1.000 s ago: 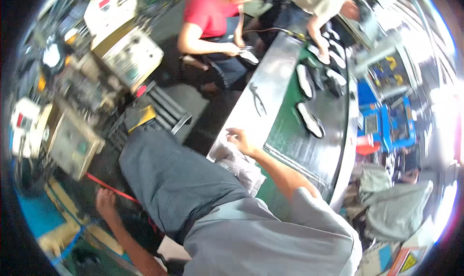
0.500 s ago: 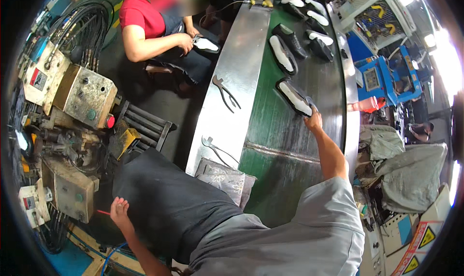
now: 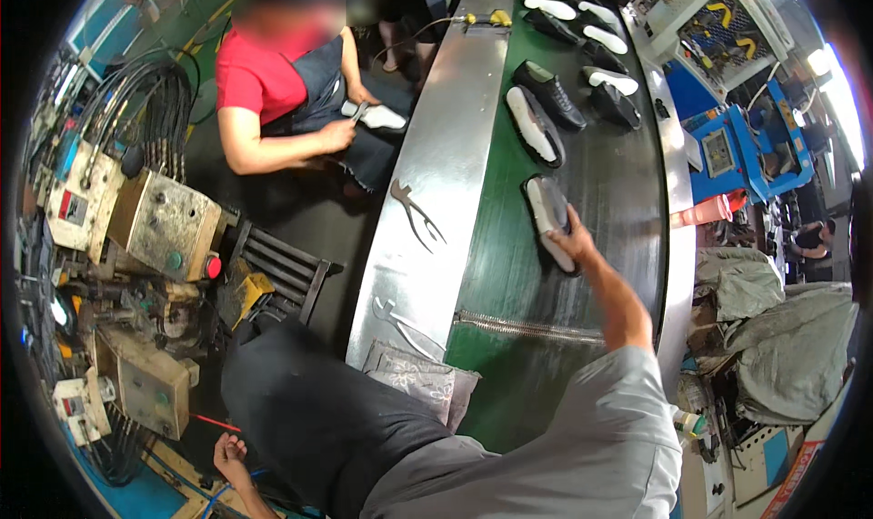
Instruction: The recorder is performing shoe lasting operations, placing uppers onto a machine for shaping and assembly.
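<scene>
The nearest shoe (image 3: 543, 210) is black and white; the belt (image 3: 491, 255), green, is darker toward its right edge; the grey pad (image 3: 409, 375) has pale flowers; a co-worker's shirt (image 3: 259, 91) is red.

Right hand (image 3: 575, 241) reaches forward, gripping; left hand (image 3: 231, 455) hangs low, half-curled.

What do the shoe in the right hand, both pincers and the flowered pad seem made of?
Shoe in the right hand: pale, matte underside, perhaps fibreboard or foam; dark sides smooth, so leather or synthetic.
Nearer pincers: probably steel, bright and silvery.
Farther pincers: likely the same, but duller.
Pad: matte cloth outside, by its creases and flowered print.
</scene>
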